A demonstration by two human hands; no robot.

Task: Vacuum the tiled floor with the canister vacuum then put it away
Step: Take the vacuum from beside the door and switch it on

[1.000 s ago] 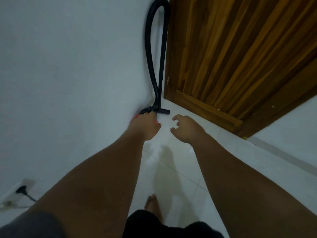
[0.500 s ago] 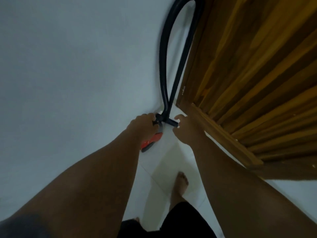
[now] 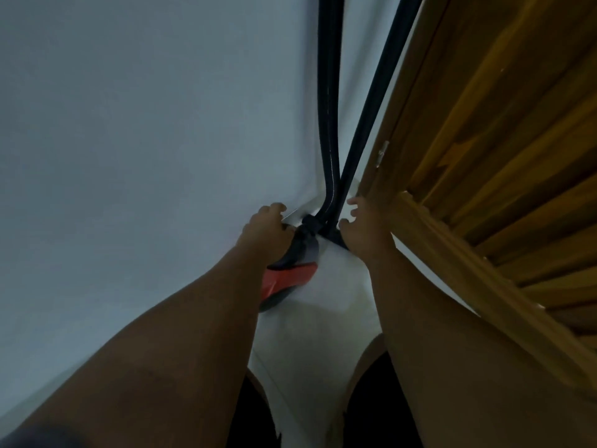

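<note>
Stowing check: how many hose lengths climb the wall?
2 black hose lengths: one straight up from the red canister vacuum the left hand grips; one slanting beside the wooden door frame, above the right hand. Tops out of view.

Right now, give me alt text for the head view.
A left hand grips a red and black canister vacuum in the corner between white wall and wooden door; the right hand is open beside its black hose.

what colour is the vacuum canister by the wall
Orange-red canister with black trim; head view.
</note>
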